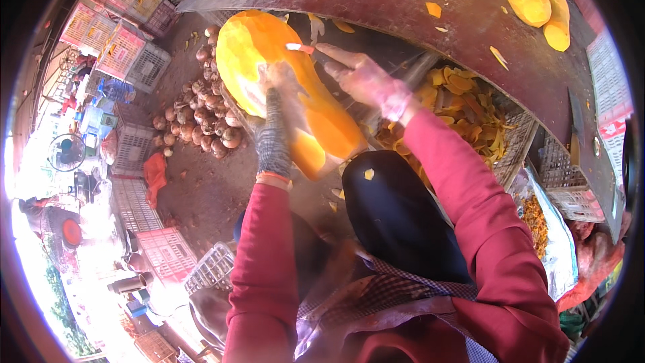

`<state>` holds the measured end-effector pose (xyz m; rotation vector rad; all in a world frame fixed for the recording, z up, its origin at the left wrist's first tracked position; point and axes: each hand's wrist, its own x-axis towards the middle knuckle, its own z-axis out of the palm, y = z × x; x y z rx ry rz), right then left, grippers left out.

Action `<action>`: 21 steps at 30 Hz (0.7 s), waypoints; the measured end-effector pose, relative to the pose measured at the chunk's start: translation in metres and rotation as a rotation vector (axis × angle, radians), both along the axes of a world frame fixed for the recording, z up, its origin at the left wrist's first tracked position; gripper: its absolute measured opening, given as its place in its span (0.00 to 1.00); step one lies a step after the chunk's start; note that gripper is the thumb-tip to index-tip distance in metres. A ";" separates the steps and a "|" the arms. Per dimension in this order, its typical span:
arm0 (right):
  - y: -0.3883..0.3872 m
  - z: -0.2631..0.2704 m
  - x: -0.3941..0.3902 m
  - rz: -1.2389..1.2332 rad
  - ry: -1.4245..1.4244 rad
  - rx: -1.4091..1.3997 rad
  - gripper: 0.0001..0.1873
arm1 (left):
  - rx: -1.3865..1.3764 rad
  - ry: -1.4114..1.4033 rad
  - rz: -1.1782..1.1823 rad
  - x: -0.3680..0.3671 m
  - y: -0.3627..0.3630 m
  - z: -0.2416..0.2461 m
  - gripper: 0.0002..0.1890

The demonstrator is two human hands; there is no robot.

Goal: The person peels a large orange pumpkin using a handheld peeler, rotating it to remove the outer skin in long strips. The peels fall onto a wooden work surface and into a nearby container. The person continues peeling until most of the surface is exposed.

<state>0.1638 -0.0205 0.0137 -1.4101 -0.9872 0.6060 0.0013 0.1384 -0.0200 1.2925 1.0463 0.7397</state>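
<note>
A large long squash (252,45) lies tilted in front of me, most of its skin pared away to orange flesh. Paler patches run along its middle. My left hand (273,126), in a grey knitted glove, grips it from the near side, thumb on the flesh. Against the squash's right side, my right hand (365,78) holds a small red and white peeler (301,48). Its handle is mostly hidden by the fingers. A scrap of peel (369,174) rests on my dark-clad knee (398,217).
Peelings (453,91) fill a crate under the reddish table (453,15). Peeled squashes (526,2) and a knife (575,121) lie on that table. Onions (201,116) are heaped on the floor at left. Stacked plastic crates (121,50) and a fan (66,152) stand farther left.
</note>
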 end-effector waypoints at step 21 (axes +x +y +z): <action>-0.200 0.035 0.016 0.376 -0.189 -0.448 0.27 | -0.097 -0.044 0.041 -0.001 -0.003 0.008 0.39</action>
